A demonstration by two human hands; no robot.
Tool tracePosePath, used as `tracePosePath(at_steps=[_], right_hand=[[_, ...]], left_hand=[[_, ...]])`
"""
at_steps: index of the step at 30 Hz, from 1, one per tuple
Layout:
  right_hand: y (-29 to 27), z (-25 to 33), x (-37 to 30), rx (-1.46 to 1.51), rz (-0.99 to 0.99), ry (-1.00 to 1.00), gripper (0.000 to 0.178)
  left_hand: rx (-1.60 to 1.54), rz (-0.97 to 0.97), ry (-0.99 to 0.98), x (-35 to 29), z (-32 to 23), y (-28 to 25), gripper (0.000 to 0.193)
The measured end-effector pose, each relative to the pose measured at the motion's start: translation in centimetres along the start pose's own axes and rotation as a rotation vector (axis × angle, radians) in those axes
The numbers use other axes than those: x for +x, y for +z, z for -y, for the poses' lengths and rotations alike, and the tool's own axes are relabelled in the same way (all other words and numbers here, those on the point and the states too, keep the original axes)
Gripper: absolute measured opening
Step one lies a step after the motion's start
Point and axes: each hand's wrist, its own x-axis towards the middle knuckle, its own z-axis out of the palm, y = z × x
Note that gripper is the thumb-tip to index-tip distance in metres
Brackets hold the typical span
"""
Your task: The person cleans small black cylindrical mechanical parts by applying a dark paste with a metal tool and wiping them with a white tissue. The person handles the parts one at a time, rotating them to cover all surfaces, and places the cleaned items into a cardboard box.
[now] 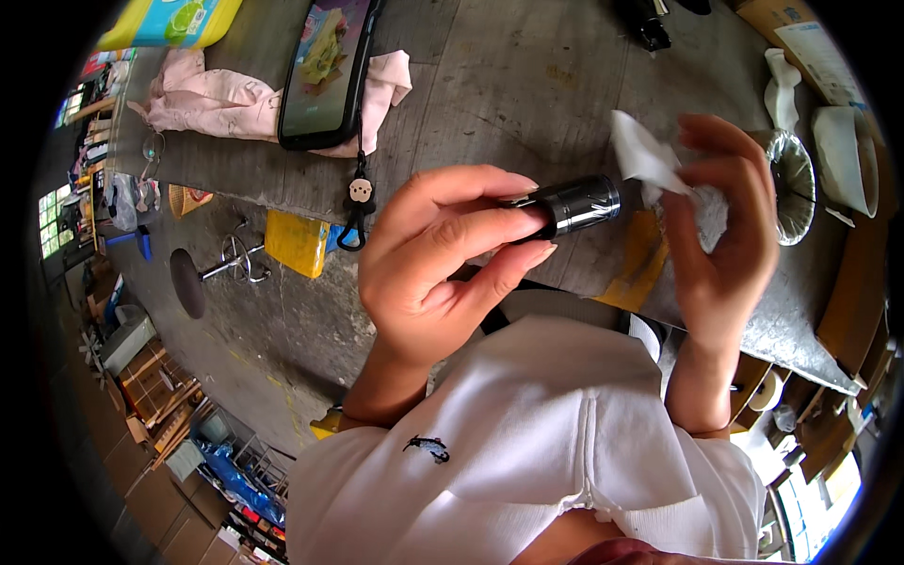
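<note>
— Fingers first: what are yours doing?

— My left hand (443, 268) has its fingers (490, 231) curled and clamped round a black metal cylinder (570, 205), thumb underneath, so only its ribbed, shiny end sticks out to the right. My right hand (720, 235) pinches a white wipe (645, 155) between thumb and fingertips, the other fingers loosely bent.

— And where is the cylinder relative to the wipe?

— Level, held above the table (527, 85), its free end just beside the wipe's lower corner; I cannot tell whether they touch.

— What lies around?

— Further out on the grey table, a phone (325, 71) with a dangling charm strap (358, 202) rests on a pink cloth (202, 104). To my right sits a foil-lined dish (796, 184) and a white cup (843, 155). Beyond the table's edge, a stool (202, 278) stands on the floor.
</note>
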Motion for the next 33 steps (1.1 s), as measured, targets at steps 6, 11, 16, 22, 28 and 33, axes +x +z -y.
tracePosePath(at_steps=[6,11,16,22,28,33], right_hand=[[-0.4,2.0,-0.8,0.303,0.048,-0.002,0.017],[0.4,2.9,-0.9,0.272,-0.008,-0.023,0.021],[1.1,2.0,-2.0,0.182,0.066,0.019,0.025],[0.2,0.6,-4.5,0.458,0.214,0.368,0.026],[0.0,0.7,-2.7,0.547,0.236,0.300,0.025],[0.8,1.3,-1.7,0.157,0.223,0.073,0.028]], left_hand=[[0.016,0.029,-0.044,0.7,-0.5,0.2,0.017],[0.139,0.014,0.085,0.7,-1.0,0.5,0.022],[0.310,-0.053,0.152,-0.6,0.2,2.2,0.026],[0.450,-0.037,0.154,-2.9,1.1,3.9,0.031],[0.318,-0.049,0.139,-2.6,1.4,3.8,0.028],[0.334,-0.056,0.127,-2.6,1.4,3.9,0.026]])
